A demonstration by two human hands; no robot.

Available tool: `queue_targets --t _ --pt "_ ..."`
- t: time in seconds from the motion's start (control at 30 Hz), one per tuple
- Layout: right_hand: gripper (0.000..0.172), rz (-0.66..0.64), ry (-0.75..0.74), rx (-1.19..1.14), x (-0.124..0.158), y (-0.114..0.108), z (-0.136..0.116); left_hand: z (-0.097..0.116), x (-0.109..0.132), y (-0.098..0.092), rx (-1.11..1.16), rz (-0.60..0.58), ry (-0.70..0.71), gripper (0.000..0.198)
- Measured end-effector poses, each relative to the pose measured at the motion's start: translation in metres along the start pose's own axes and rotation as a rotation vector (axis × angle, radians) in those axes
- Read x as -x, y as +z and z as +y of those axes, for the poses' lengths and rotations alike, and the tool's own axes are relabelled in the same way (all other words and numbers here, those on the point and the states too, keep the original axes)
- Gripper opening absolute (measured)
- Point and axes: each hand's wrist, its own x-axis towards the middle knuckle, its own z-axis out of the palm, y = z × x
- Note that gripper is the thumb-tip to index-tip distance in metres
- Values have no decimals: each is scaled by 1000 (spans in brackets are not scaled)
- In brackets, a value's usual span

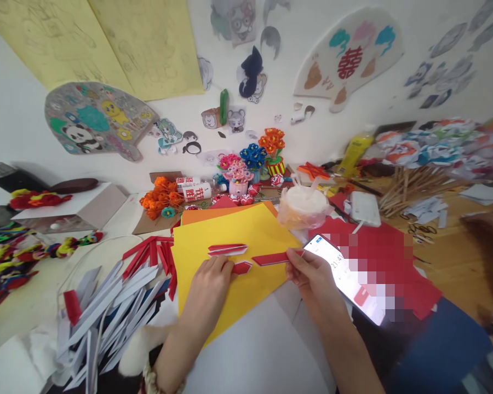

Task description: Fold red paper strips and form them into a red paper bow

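My right hand (pixel 310 273) pinches one end of a long red folded paper strip (pixel 271 259). Its other end points left over a yellow sheet of paper (pixel 267 230). My left hand (pixel 208 284) has its fingers closed and bent down on a shorter red paper piece (pixel 242 267) with a white edge and a pointed tip. Part of that piece is hidden under the fingers. Just beyond, another red-and-white folded piece (pixel 227 249) lies on the yellow sheet, apart from the strip in my right hand.
White paper strips (pixel 119 306) and red strips (pixel 152 251) are heaped at the left. A lit phone (pixel 339 268) lies beside my right hand, near red sheets (pixel 394 251). Behind stand a lidded cup (pixel 306 205), a lying bottle (pixel 195 189) and paper flowers (pixel 252 157).
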Motion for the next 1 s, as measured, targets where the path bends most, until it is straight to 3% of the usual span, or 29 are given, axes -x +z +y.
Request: queue_targets --t 0.33,0.63,0.77,0.87,1.0 --pt "28 8 -5 -10 -2 -1 2 -8 -4 5 60 -26 39 9" --pt "31 22 -186 125 -2 3 5 -6 -2 4 8 19 74 20" --pt "32 -12 -191 137 -2 3 5 -4 -2 0 77 5 -5 22" --pt "32 2 -198 249 -2 2 5 -3 -2 -5 260 14 -99 20" --pt "32 -151 -210 406 -2 6 9 -4 -1 -10 492 52 -220 20"
